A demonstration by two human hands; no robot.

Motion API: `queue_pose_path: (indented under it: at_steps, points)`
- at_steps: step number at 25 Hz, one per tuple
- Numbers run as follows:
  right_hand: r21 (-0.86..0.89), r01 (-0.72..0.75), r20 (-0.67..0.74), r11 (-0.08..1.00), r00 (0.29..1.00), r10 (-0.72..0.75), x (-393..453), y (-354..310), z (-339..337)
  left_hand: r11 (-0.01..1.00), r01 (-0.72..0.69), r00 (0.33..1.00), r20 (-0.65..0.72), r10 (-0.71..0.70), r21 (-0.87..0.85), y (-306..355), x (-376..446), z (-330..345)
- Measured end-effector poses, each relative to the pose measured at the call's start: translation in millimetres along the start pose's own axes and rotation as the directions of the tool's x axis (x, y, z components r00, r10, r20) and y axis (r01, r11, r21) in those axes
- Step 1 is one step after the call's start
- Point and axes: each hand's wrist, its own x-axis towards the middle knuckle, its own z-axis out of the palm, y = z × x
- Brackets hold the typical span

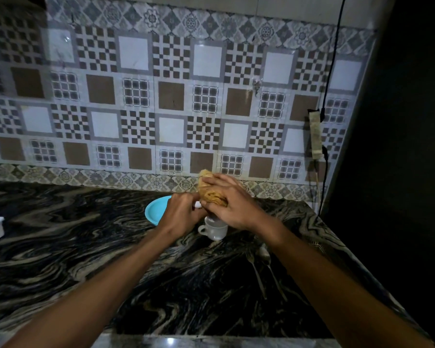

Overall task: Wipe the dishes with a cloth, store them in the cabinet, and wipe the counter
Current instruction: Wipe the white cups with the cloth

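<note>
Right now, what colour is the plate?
Light blue plate, clearest in the head view.

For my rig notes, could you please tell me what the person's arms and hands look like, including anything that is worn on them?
Both forearms are bare up to the frame's edge: no sleeves, gloves, watch or bracelet show. The left hand and the right hand show no rings, though the dim light and some blur could hide small ones. No cables or markings are visible on either arm.

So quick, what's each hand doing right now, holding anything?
Left hand: fingers curled round a small white item, too hidden to name.
Right hand: grips the tan cloth, pressed against that item.
</note>
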Motion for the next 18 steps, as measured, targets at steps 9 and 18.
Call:
queue_pose_path:
  at_steps: [9,18]
  points:
    - [0.666,-0.31,0.033,0.678,0.921,0.389,-12,18,-13,0.987,0.031,0.999,-0.034,-0.037,-0.156,-11,0,6]
    - [0.084,-0.088,-0.062,0.993,0.994,0.093,11,22,-12,0.995,-0.034,0.999,0.034,0.037,-0.092,-1,10,7]
